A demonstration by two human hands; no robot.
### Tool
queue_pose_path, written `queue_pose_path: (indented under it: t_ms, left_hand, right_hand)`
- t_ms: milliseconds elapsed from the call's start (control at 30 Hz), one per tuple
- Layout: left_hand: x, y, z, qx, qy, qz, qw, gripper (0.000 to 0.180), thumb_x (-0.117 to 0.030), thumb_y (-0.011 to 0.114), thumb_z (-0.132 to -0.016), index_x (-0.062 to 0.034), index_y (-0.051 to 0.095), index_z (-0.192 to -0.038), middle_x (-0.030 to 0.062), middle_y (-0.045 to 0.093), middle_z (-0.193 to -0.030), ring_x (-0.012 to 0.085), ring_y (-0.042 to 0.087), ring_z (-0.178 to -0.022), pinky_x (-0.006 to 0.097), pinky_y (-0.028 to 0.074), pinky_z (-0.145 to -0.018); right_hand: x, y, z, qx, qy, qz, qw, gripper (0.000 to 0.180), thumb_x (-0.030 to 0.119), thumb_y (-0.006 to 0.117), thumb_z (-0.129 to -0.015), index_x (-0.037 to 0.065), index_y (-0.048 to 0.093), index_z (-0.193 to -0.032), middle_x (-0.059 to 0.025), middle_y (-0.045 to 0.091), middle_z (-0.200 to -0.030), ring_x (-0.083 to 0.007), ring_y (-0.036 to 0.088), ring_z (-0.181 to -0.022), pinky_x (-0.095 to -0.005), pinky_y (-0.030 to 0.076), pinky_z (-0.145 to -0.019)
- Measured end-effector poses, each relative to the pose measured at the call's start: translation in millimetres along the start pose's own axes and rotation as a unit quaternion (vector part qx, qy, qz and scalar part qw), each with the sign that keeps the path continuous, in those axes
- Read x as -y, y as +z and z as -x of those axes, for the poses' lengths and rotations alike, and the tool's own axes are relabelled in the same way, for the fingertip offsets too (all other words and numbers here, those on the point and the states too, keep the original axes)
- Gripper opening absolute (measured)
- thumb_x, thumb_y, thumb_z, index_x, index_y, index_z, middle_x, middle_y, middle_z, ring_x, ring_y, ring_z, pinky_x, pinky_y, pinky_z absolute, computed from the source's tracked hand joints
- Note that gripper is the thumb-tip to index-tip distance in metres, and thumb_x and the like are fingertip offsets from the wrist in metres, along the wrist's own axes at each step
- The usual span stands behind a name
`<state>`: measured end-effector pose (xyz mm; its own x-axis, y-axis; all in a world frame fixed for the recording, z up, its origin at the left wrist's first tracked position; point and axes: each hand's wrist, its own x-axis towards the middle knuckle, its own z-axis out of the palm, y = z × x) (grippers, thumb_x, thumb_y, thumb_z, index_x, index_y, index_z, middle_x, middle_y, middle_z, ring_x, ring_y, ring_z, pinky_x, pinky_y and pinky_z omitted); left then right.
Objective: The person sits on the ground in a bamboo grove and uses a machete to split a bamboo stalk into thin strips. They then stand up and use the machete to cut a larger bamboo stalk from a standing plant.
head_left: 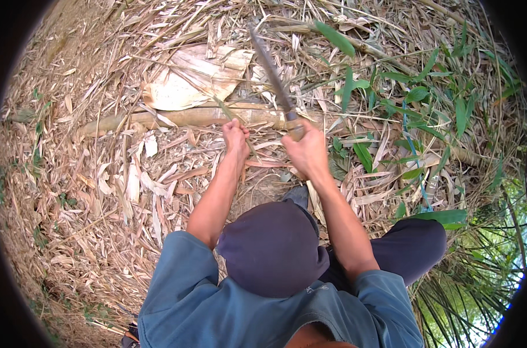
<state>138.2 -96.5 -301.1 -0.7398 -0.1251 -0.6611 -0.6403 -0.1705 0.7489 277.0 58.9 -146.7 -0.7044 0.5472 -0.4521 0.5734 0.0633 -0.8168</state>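
view from above of a person crouched on ground littered with dry leaves (130, 185). the right hand (307, 152) has its grip clamped on the handle of a long knife (273, 75), blade pointing up and away over a pale bamboo pole (188, 118) that lies across the ground just beyond both hands. the left hand (235, 134) is closed in a fist around a thin green strip (225, 111) rising toward the pole. as a judgement, the cutting is at an early stage: the pole looks whole, with no cut or split visible in it. the pole is straw-coloured, with papery sheaths (188, 78) behind it and green leaves (414, 93) to the right.
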Motion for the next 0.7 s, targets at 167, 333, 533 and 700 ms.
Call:
queue_pose_path:
  t_ms: [167, 333, 533, 700]
  left_hand:
    - [12, 2, -7, 0.134, -0.044, 0.087, 0.986, 0.015, -0.017, 0.051, -0.105, -0.0069, 0.048, -0.093, 0.0038, 0.049, -0.073, 0.0129, 0.045, -0.058, 0.025, 0.034, -0.046]
    - [13, -10, 8, 0.127, -0.107, 0.006, 0.986, 0.017, -0.022, 0.049, -0.105, -0.0057, 0.045, -0.101, 0.0060, 0.052, -0.071, 0.0161, 0.052, -0.057, 0.027, 0.040, -0.043]
    - [10, -20, 33, 0.150, -0.137, -0.054, 0.978, 0.032, -0.036, 0.041, -0.107, -0.0048, 0.048, -0.109, 0.0073, 0.056, -0.072, 0.0228, 0.062, -0.059, 0.033, 0.052, -0.049]
    - [15, -29, 48, 0.109, -0.015, -0.154, 0.982, 0.030, -0.036, 0.040, -0.108, -0.0091, 0.053, -0.100, 0.0004, 0.047, -0.061, 0.0145, 0.046, -0.044, 0.031, 0.040, -0.041]
  right_hand:
    - [-38, 47, -10, 0.051, -0.011, 0.141, 0.989, 0.048, 0.027, 0.070, -0.075, -0.006, 0.067, -0.109, -0.0295, 0.068, -0.081, -0.0436, 0.069, -0.079, -0.0483, 0.054, -0.077]
    - [-61, 62, -21, 0.070, 0.002, 0.158, 0.985, 0.056, 0.027, 0.069, -0.074, -0.008, 0.063, -0.117, -0.0324, 0.068, -0.087, -0.0462, 0.069, -0.087, -0.0496, 0.054, -0.082]
    - [-84, 74, -23, 0.058, 0.011, 0.165, 0.984, 0.056, 0.028, 0.068, -0.074, -0.008, 0.063, -0.117, -0.0333, 0.069, -0.090, -0.0462, 0.069, -0.089, -0.0495, 0.054, -0.082]
    - [-70, 73, -23, 0.051, 0.037, 0.175, 0.983, 0.050, 0.027, 0.069, -0.073, -0.003, 0.065, -0.113, -0.0290, 0.069, -0.084, -0.0442, 0.069, -0.081, -0.0489, 0.054, -0.077]
